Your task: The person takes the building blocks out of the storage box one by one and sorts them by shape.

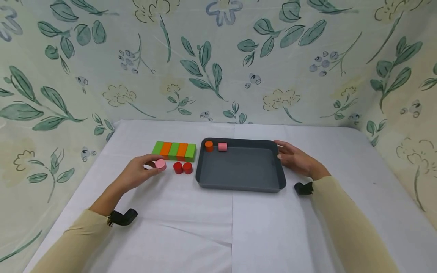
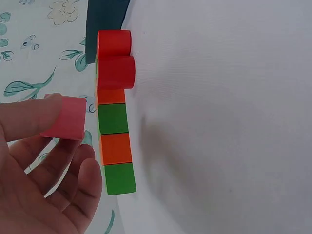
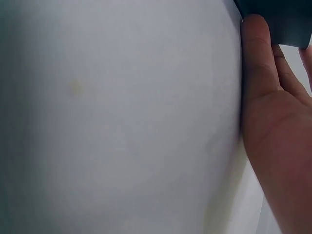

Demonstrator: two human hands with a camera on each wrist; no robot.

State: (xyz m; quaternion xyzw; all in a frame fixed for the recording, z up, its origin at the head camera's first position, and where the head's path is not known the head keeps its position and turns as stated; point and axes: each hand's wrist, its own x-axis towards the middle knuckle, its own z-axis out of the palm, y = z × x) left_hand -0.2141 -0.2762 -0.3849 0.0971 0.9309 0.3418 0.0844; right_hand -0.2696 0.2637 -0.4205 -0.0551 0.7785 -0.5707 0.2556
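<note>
In my left hand [image 1: 138, 170] a pink cylinder block [image 1: 160, 164] is pinched between thumb and fingers, its side facing the left wrist view. It is held beside a row of green and orange blocks [image 1: 173, 152]. Two red cylinders [image 2: 117, 72] stand close together just right of it, near the row. My right hand [image 1: 300, 160] touches the right side of a dark grey tray [image 1: 240, 170]. Its fingers lie fairly straight along the tray's outer wall, partly hidden in the right wrist view.
Inside the tray, near its far left corner, are an orange cylinder [image 1: 209, 146] and a pink block [image 1: 222, 146]. A white cloth [image 1: 191, 235] with creases covers the table. Behind and beside it hangs a floral curtain [image 1: 211, 102].
</note>
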